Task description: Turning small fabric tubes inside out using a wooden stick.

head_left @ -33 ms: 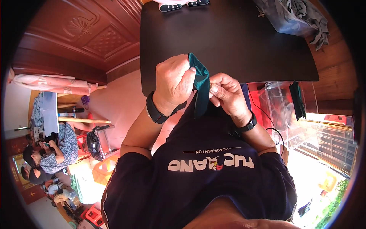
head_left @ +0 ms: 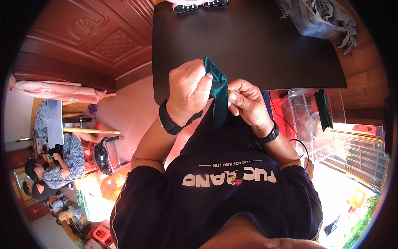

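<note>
A dark green velvety fabric strip is bunched and folded at its top, with a loose end hanging down. My left hand is closed around its upper part, the thumb pressed on the cloth. Right beside the strip's edge, my right hand is closed in a pinch of thumb and forefinger. Whatever sits between those fingertips is too small to make out. Both hands are above the near edge of a dark table, over my lap.
A clear bin of grey cloth stands at the table's far right. Dark green strips hang over a clear plastic box on the right. White-soled shoes show at the far edge. Other people sit at the left.
</note>
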{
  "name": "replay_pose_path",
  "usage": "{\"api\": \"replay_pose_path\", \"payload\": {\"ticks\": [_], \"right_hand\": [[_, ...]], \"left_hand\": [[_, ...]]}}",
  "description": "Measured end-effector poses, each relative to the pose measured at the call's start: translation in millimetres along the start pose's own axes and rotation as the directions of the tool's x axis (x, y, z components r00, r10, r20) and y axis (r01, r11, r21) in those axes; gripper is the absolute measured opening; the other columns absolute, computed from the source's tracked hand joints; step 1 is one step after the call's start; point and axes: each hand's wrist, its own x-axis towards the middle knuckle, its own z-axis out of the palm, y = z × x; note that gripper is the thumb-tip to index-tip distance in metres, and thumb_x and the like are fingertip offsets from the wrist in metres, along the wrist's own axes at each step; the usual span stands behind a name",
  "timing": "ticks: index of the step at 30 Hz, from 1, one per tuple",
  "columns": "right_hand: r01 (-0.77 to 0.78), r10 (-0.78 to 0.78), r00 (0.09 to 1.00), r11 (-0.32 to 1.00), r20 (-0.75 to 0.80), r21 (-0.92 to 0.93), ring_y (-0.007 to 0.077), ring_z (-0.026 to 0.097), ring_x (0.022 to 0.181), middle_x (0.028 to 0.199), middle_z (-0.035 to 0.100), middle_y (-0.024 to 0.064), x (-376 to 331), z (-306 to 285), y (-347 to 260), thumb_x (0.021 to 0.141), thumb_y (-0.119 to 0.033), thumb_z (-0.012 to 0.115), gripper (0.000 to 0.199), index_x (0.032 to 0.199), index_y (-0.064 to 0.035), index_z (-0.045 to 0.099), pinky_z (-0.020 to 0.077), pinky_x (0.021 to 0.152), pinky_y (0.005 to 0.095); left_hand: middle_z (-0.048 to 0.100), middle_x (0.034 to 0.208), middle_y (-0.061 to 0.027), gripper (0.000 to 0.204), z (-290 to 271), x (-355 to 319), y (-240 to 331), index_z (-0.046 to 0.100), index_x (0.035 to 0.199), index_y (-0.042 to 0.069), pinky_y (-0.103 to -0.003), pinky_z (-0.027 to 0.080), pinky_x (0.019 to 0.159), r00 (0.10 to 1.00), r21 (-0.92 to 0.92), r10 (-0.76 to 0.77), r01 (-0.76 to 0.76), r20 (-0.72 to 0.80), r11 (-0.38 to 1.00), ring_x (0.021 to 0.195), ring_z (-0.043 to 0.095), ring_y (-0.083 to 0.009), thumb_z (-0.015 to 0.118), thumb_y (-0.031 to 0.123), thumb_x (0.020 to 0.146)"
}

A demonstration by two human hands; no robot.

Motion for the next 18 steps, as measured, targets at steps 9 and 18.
{"api": "replay_pose_path", "payload": {"ticks": [9, 18], "right_hand": [[0.107, -0.114, 0.993, 0.975, -0.025, -0.193, 0.0066, 0.053, 0.060, 0.078, 0.059, 0.0023, 1.0, 1.0, 2.5, 0.087, -0.005, 0.061, 0.008, 0.095, -0.0029, 0.061, 0.0404, 0.052, 0.0177], [0.263, -0.295, 0.951, 0.928, -0.093, -0.264, 0.0082, 0.056, 0.081, 0.088, 0.059, 0.0022, 0.8, -1.7, 6.1, 0.081, 0.005, 0.065, 0.015, 0.093, -0.0023, 0.063, 0.0467, 0.074, 0.0218]], "left_hand": [[0.052, 0.065, -0.0077, 0.006, -5.0, -6.6, 10.8, 0.055, 0.076, -0.002, -0.026, 0.041, 0.054, 0.980, -0.288, -0.191, 0.197, 0.047, 0.937, 0.056, 0.051, -0.0139, 0.049, 0.000, 0.077], [0.050, 0.069, -0.0021, 0.013, -3.7, -7.5, 9.2, 0.057, 0.081, -0.004, -0.022, 0.035, 0.059, 0.990, -0.229, -0.134, 0.139, 0.036, 0.963, 0.063, 0.043, -0.0074, 0.047, 0.004, 0.081]]}}
